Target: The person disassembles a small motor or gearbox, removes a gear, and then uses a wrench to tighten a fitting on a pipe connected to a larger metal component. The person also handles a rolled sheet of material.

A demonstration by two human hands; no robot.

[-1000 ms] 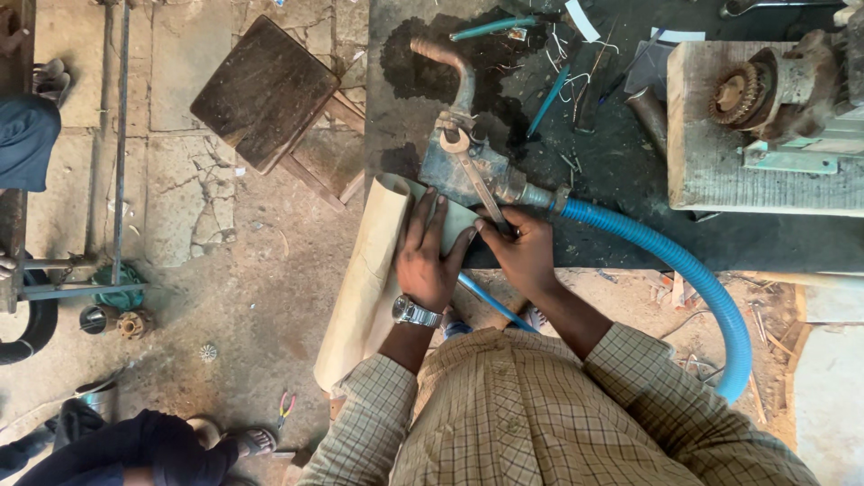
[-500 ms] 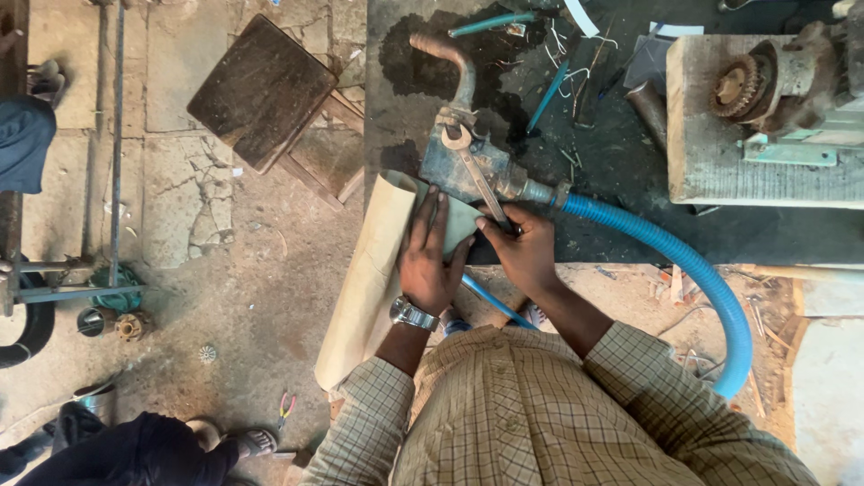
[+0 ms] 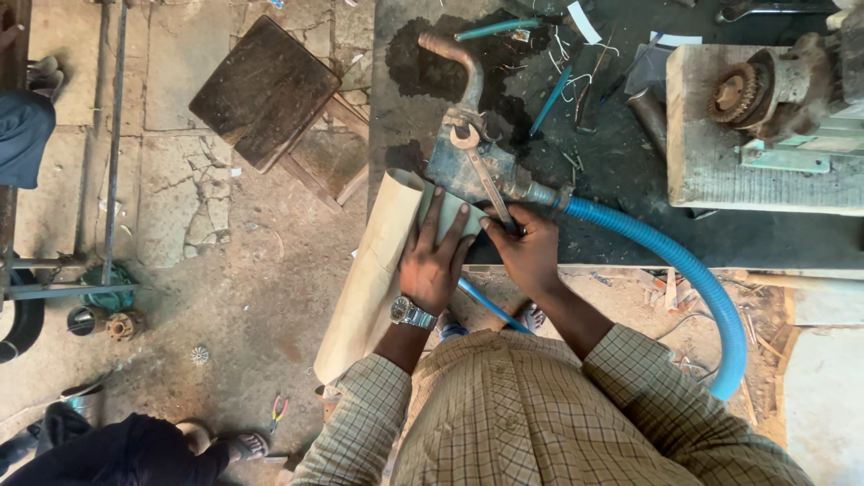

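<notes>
Barely shifted since before: left hand (image 3: 438, 256) flat, fingers spread, pressing cardboard sheet (image 3: 373, 270) beside pump (image 3: 472, 171). Right hand (image 3: 526, 252) closed around wrench (image 3: 486, 180) handle, on pump. Blue hose (image 3: 684, 270) curving right of pump.

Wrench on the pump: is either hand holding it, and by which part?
The right hand grips the wrench at its lower handle end. The left hand lies flat on the pale rolled sheet, fingers spread.
</notes>
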